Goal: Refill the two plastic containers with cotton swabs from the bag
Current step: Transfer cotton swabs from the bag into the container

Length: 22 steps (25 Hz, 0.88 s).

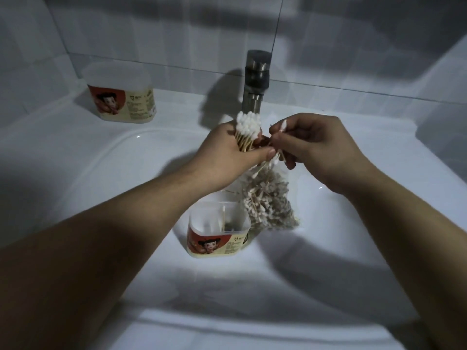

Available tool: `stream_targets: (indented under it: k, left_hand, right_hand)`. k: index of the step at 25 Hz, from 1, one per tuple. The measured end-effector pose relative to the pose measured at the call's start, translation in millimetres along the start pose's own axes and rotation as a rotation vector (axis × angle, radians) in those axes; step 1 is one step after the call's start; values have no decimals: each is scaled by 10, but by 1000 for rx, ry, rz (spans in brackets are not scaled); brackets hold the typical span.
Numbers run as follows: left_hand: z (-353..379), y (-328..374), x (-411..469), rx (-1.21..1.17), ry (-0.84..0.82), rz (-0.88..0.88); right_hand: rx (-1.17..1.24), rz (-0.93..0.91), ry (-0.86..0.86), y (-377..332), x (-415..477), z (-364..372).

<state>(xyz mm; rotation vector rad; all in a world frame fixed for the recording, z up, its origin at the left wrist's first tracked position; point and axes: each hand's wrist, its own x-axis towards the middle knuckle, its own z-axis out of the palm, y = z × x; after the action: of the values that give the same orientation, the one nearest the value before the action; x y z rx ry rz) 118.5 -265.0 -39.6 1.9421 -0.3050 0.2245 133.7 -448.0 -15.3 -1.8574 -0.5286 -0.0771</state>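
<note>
My left hand (pixel 228 150) grips an upright bundle of cotton swabs (pixel 248 130), white tips up. The same hand seems to hold the top of the clear plastic bag (pixel 270 200), which hangs below, full of swabs. My right hand (pixel 318 147) pinches a single swab (pixel 282 127) right beside the bundle. Under my left wrist an open plastic container (pixel 217 233) with a red cartoon label stands in the sink, holding only a few swabs. A second plastic container (pixel 122 97) with the same label stands on the sink ledge at the back left; its contents are not visible.
A white sink (pixel 101 188) fills the view, and its basin lies under both arms. The steel tap (pixel 255 82) rises just behind my hands. White tiled wall behind the ledge.
</note>
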Motion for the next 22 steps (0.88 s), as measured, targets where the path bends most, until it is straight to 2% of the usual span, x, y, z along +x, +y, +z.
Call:
stream_targets:
  k: [5,10,14,22]
  left_hand:
    - [29,-50,19,61,50,-68]
    - [34,-46,50,-78,126,-119]
    - [26,20,1,-83,186,-119]
    - [38,12,-18,-158,-101,-82]
  right_hand:
    - [-27,52,47,19,17,-4]
    - [14,87,144,5,41,-38]
    - [21,82,125,2,36,-49]
    - [5,38,60,-19,6,37]
